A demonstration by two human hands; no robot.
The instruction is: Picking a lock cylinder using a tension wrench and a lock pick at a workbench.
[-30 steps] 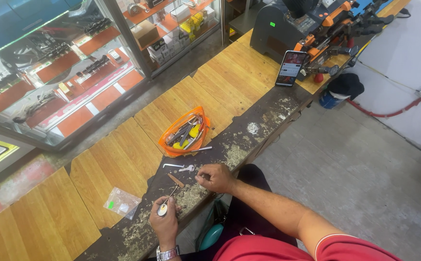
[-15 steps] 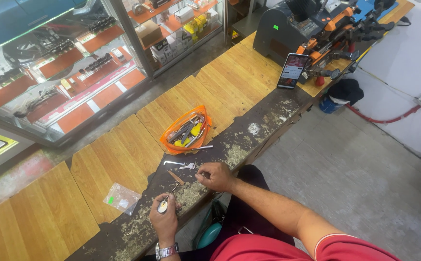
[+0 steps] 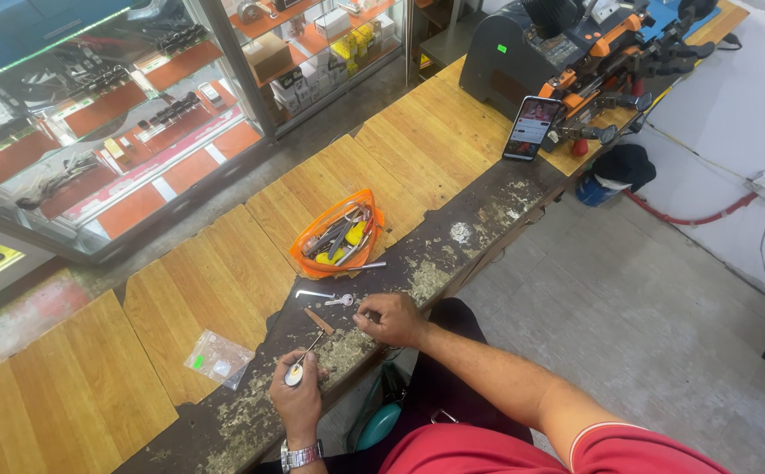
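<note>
My left hand (image 3: 297, 399) grips a small screwdriver (image 3: 303, 355) with a pale handle, its thin shaft pointing up towards the worn dark bench edge (image 3: 453, 241). My right hand (image 3: 389, 318) rests on that edge with fingertips pinched on something tiny that I cannot make out. Just beyond the hands lie a small silver key (image 3: 340, 301), a thin metal rod (image 3: 312, 294) and a short brown strip (image 3: 318, 320). An orange pouch (image 3: 339, 234) holding several tools sits farther back on the wooden counter.
A small clear plastic bag (image 3: 218, 357) lies at the left on the wooden counter (image 3: 225, 272). A phone (image 3: 532, 127) leans against a key-cutting machine (image 3: 575, 53) at the far right. Glass display cases (image 3: 137, 114) stand behind. The grey tiled floor (image 3: 646, 298) lies to the right.
The view has shifted slightly. Both hands stay in nearly the same place on the bench edge, the left still holding the screwdriver.
</note>
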